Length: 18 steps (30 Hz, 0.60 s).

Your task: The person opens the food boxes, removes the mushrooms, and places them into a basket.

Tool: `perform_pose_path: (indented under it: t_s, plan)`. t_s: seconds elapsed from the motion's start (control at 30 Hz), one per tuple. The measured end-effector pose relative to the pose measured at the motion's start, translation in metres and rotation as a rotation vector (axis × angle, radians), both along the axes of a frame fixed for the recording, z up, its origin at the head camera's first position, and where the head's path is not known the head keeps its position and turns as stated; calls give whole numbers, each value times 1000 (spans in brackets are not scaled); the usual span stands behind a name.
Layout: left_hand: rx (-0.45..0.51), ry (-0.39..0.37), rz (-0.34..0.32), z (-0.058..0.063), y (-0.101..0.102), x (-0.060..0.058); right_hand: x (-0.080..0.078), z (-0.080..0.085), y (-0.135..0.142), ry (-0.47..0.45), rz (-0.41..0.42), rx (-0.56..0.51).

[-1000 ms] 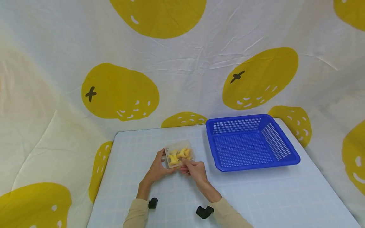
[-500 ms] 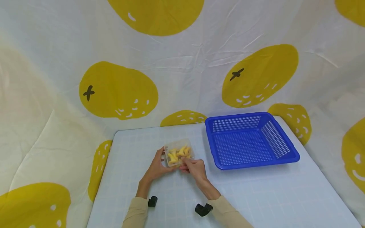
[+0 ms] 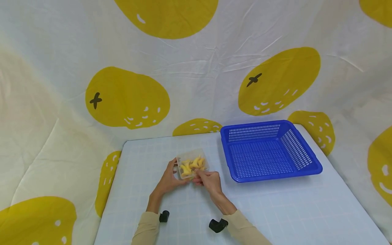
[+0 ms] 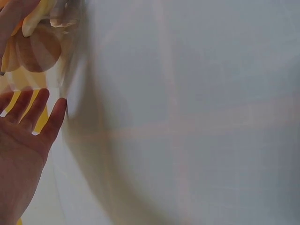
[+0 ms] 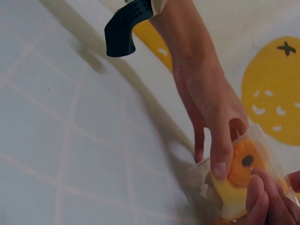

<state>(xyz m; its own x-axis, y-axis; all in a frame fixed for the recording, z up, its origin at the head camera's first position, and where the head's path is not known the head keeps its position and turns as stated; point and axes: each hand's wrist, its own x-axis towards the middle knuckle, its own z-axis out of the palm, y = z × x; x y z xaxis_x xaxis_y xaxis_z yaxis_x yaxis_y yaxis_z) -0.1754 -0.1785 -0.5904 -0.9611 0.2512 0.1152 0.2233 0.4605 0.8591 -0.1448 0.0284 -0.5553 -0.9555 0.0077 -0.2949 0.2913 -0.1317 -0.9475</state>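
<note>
A small clear plastic box (image 3: pixel 192 153) with several yellow pieces (image 3: pixel 185 168) in it is held over the table, tilted toward me. My left hand (image 3: pixel 167 181) grips its left side, thumb along the near edge and fingers behind. At the near right corner, my right hand (image 3: pixel 211 184) pinches the box edge with thumb and curled fingers. Through the clear wall in the right wrist view, an orange round piece (image 5: pixel 240 174) with a dark spot shows. The left wrist view has a brown rounded piece (image 4: pixel 39 48) behind the plastic, above the left fingers.
A blue perforated basket (image 3: pixel 230 157) stands at the back right of the table, right of the hands. The table has a pale checked cloth (image 3: pixel 275 211). Behind it hangs a white curtain (image 3: pixel 202 78) with yellow fruit prints.
The view has shifted very slightly. Both hands keep their hold on the box at nearly the same place, and the pieces inside look unchanged.
</note>
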Motion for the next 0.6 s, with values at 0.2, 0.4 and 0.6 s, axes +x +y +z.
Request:
perform_pose_path:
  t_s: [0.2,0.4,0.6]
  plan:
    - [8,-4,6,1,1,1,0,-2,0,10,0,3]
    - [10,-9,9,1,1,2,1,0,-1,13,1,1]
    - [-2,-21,6,2,1,1,2,8,1,3,16,-15]
